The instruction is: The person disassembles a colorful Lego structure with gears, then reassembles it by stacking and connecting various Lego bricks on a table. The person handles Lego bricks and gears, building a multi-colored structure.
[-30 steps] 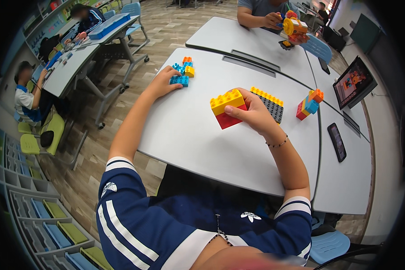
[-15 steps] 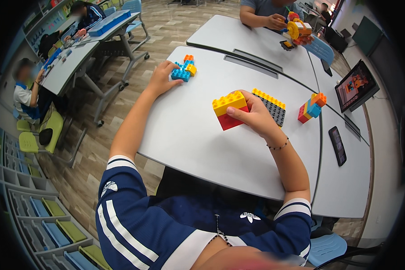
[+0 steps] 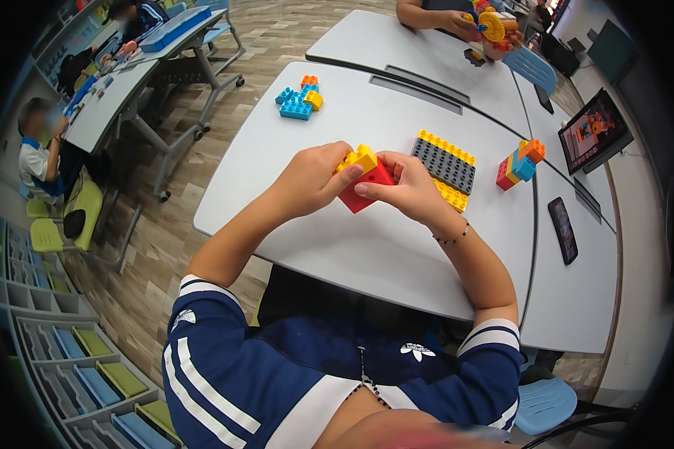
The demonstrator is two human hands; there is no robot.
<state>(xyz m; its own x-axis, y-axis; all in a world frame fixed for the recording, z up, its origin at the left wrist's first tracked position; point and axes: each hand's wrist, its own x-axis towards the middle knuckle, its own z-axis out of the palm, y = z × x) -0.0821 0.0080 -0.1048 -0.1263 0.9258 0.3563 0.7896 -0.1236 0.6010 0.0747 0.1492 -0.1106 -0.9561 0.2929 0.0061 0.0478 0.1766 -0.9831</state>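
Note:
Above the near part of the table, both my hands are closed around a block of yellow and red toy building bricks. Fingers and thumb of my left hand (image 3: 311,178) grip the yellow brick (image 3: 362,158) on top. My right hand (image 3: 412,191) holds the red brick (image 3: 372,182) below it, with the thumb across its near face. Whether the two bricks are fully joined is hidden by my fingers. Just beyond my right hand lies a dark grey studded plate (image 3: 445,166) with yellow bricks along two of its sides.
A small blue, yellow and orange brick build (image 3: 297,108) sits at the far left of the table (image 3: 277,247). To the right stand another brick build (image 3: 518,165), a phone (image 3: 562,230) and a tablet (image 3: 593,135). Across the table, a person's hands hold a colourful model (image 3: 494,28).
My left hand has left the blue build and come to the yellow-and-red block. The block is turned and partly covered by both hands. More of the grey plate shows.

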